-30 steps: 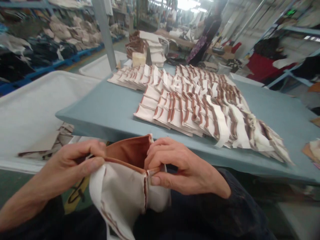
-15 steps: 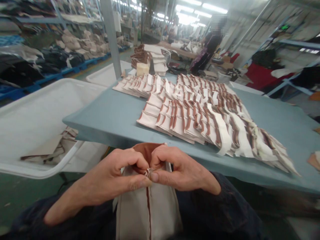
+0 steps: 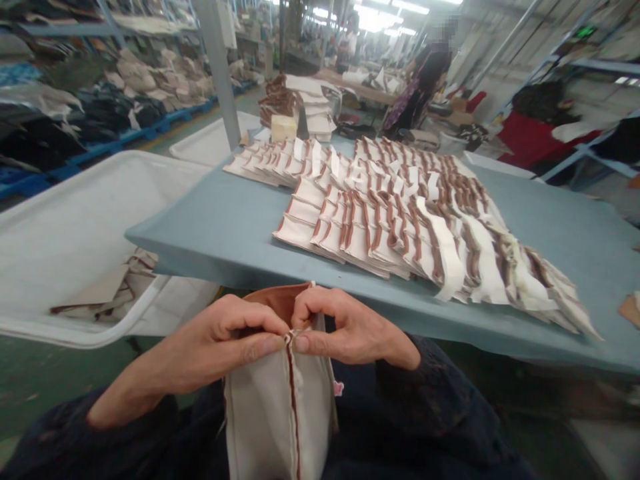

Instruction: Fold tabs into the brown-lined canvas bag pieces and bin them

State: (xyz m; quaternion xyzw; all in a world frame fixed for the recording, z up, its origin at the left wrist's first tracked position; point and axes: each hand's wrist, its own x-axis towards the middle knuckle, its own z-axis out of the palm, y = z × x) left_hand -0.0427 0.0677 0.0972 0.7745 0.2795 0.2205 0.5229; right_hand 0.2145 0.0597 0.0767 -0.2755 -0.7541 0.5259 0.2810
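Note:
Between my hands, in front of my lap, hangs a pale beige sewn fabric piece (image 3: 265, 413) with a brown inner side and a dark brown seam running down its middle. My left hand (image 3: 235, 340) pinches its top edge just left of the seam, thumb against forefinger. On the other side of the seam, my right hand (image 3: 340, 327) pinches the same edge, its fingertips almost touching the left ones. A small pink and white tag (image 3: 339, 388) sticks out at the piece's right side. The fingers partly cover the top edge.
A blue-green table (image 3: 200, 233) stands ahead, bearing rows of similar beige and brown pieces (image 3: 350, 233) with white strips on some. At left is a white bin (image 3: 165, 163) with fabric pieces inside. A metal post (image 3: 220, 80) rises behind the table; a person (image 3: 420, 87) stands farther back.
Both hands have shifted slightly left with the fabric piece, still pinching its edge at the seam. The top opening looks narrower, and the pink and white tag has come into view.

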